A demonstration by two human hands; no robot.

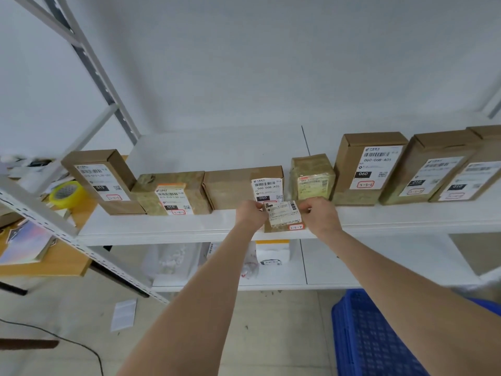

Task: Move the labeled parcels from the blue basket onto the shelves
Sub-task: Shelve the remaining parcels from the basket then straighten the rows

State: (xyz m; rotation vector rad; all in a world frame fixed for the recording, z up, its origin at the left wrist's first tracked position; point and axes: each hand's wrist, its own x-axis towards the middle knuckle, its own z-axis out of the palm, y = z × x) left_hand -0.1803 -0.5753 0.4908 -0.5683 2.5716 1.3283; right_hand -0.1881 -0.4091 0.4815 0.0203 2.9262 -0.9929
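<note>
Pinched from both ends at the centre of the frame: a small flat brown cardboard parcel (284,217) with a white printed label, taken at its left end by the left hand (250,213) and at its right end by the right hand (321,215), fingers of each curled round its edges. Lies with its long axis across the frame, roughly along the front lip of the white metal shelf (162,232), label turned toward the camera; sits between the two hands, equally near to either. Cannot tell whether already resting on the shelf board or held just above it. Stands just in front of a long low brown carton (233,188) marked 060, covering the bottom of that label, with a squat tape-wrapped yellowish box (311,177) just to the upper right; probably calls for a short push straight back, or a plain set-down. Further out, labelled brown boxes (368,166) in a row along the shelf to left and right. At lower right, a blue plastic basket (379,335), cut off by the frame edge, contents out of sight. Fingertips behind the parcel hidden; red-ringed handwritten code on its label too small to read; lower shelf (379,278) blurred.
</note>
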